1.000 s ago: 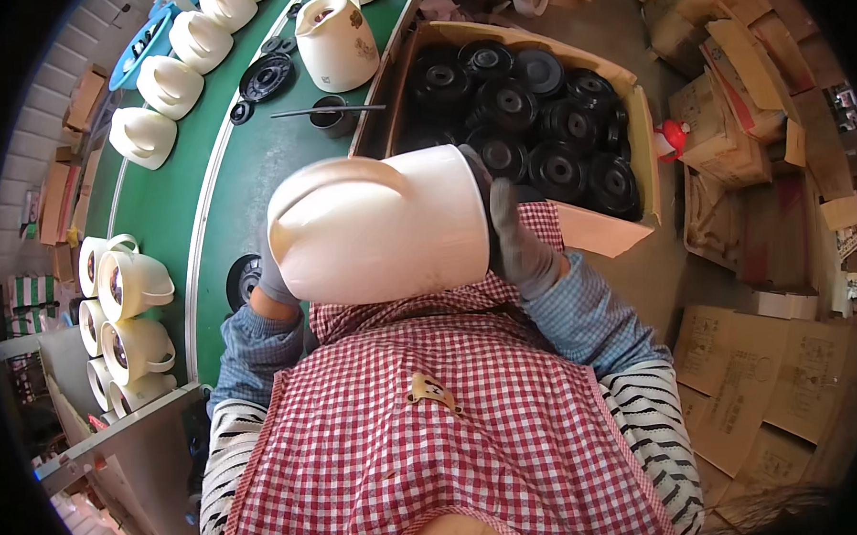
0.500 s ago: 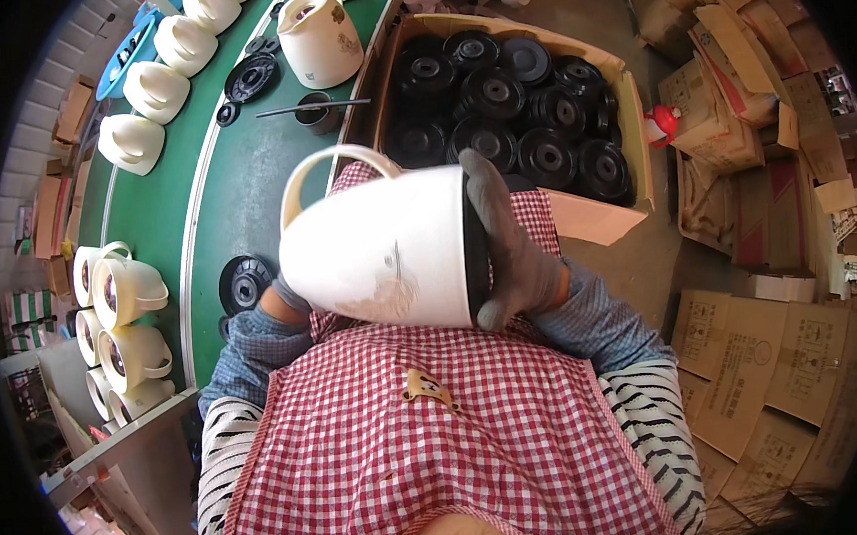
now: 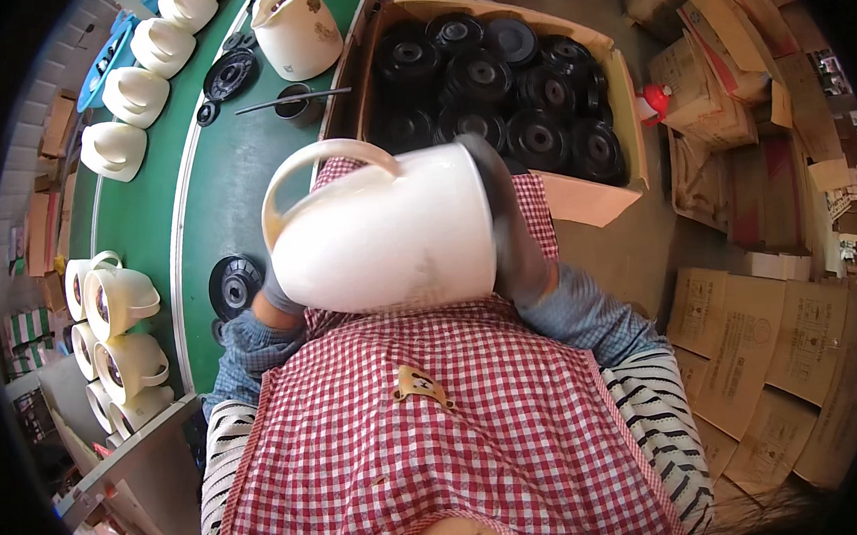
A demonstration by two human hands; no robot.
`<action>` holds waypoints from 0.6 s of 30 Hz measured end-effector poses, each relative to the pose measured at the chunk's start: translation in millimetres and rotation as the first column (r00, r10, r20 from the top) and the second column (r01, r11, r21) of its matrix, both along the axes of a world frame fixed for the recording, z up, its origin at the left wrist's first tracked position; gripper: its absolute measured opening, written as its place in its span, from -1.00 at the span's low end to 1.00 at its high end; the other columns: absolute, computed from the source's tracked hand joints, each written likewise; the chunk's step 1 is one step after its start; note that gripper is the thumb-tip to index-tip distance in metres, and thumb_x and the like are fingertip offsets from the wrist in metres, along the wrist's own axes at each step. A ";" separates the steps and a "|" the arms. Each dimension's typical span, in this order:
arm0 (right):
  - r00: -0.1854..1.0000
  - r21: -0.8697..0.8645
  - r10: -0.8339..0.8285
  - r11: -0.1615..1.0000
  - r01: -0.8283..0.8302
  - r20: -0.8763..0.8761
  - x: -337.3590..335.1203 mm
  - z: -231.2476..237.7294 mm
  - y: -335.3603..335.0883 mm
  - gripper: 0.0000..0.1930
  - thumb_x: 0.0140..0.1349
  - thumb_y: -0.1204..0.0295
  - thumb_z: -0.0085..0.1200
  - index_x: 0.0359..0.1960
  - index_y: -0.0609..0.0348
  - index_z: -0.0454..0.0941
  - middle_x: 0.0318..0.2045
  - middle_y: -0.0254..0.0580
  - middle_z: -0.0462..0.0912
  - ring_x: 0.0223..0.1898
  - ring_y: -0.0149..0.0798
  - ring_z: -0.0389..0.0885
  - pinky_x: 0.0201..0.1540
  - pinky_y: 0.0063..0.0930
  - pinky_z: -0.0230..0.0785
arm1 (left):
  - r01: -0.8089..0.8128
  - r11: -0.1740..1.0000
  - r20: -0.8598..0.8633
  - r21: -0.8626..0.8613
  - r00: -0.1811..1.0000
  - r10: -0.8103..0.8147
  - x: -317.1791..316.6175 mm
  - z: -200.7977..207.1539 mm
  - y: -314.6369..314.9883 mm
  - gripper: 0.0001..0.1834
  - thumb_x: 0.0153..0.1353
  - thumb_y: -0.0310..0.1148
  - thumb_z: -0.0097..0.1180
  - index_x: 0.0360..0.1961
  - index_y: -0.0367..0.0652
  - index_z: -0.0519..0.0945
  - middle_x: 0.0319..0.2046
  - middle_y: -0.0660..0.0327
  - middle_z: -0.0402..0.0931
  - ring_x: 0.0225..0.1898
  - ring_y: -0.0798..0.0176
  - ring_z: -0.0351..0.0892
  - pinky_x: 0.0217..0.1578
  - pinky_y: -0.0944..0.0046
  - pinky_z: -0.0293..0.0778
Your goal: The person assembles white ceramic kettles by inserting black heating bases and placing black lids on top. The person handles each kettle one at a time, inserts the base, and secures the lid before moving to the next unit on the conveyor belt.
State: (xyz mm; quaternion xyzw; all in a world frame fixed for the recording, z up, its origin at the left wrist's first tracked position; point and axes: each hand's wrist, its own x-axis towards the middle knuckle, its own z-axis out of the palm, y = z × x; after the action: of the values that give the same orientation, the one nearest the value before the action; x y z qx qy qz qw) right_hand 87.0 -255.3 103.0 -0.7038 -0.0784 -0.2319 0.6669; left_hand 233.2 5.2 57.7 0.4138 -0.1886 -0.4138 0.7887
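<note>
A cream kettle body (image 3: 379,236) with a loop handle and a faint printed pattern lies on its side above my lap. My left hand (image 3: 278,291), in a grey glove, holds its left end below the handle; most of the fingers are hidden behind the kettle. At the other end my gloved right hand (image 3: 515,227) is pressed against the kettle's bottom, its fingers reaching over the top edge. Motion blurs this hand, and it covers the bottom face. Close to my left wrist, a round black part (image 3: 235,286) lies on the green bench.
The green bench (image 3: 163,207) carries a patterned kettle (image 3: 296,32), a small black cup (image 3: 297,106) with a stick across it, white domed parts (image 3: 114,150) and several cream kettle bodies (image 3: 119,302). Ahead stands a carton (image 3: 593,203) of black round parts. Cardboard boxes (image 3: 738,350) lie right.
The kettle's bottom end has swung slightly right and its patterned side has turned downward. My right hand has shifted with it, covering the black bottom that showed before. My left hand stays at the left end.
</note>
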 end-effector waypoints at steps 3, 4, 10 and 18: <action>0.772 0.953 0.629 0.277 -0.121 -0.085 14.6 -30.0 -39.8 -0.26 0.48 -0.07 -0.02 0.48 0.16 0.11 0.32 -0.05 0.43 0.29 -0.16 0.45 0.35 -0.27 0.35 | -0.448 0.866 0.924 0.220 0.381 -0.038 8.5 63.4 -19.2 -0.45 0.10 -0.38 0.46 0.12 -0.31 0.60 -0.03 0.11 0.69 -0.07 0.18 0.72 0.01 0.21 0.61; 0.796 0.969 0.603 0.221 -0.106 -0.050 13.3 -30.3 -34.4 -0.24 0.50 -0.10 -0.07 0.49 0.17 0.07 0.29 -0.06 0.47 0.28 -0.17 0.46 0.35 -0.28 0.36 | -0.434 0.863 0.907 0.257 0.416 -0.061 14.9 54.6 -15.6 -0.43 0.10 -0.37 0.47 0.13 -0.31 0.59 -0.02 0.10 0.69 -0.06 0.19 0.71 0.01 0.21 0.61; 0.963 -0.154 0.164 0.979 -0.133 0.214 -5.6 -4.0 -11.3 0.19 0.17 -0.41 0.08 0.60 0.08 -0.17 0.53 0.20 -0.05 0.54 0.18 0.02 0.50 0.16 -0.05 | 0.163 0.985 0.042 -0.064 0.986 -0.161 4.0 -38.3 11.7 -0.41 0.48 -0.19 0.08 0.43 -0.19 0.32 0.34 0.03 0.42 0.27 0.04 0.52 0.27 0.04 0.47; 0.989 0.002 0.093 0.996 -0.094 0.115 2.9 -2.5 -13.5 -0.06 0.33 0.15 0.24 0.57 0.13 -0.11 0.51 0.02 0.09 0.46 -0.03 0.23 0.42 -0.14 0.26 | 0.034 0.995 0.336 0.094 0.940 -0.064 15.0 0.3 16.1 -0.45 0.47 -0.24 0.07 0.41 -0.21 0.36 0.33 0.03 0.43 0.27 0.07 0.51 0.22 0.06 0.52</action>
State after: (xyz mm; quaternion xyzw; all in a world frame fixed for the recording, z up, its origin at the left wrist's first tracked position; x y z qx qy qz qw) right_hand 90.0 -268.8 100.6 -0.6823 -0.1486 -0.2409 0.6740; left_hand 248.2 21.3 58.0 0.5080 -0.3134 -0.3637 0.7152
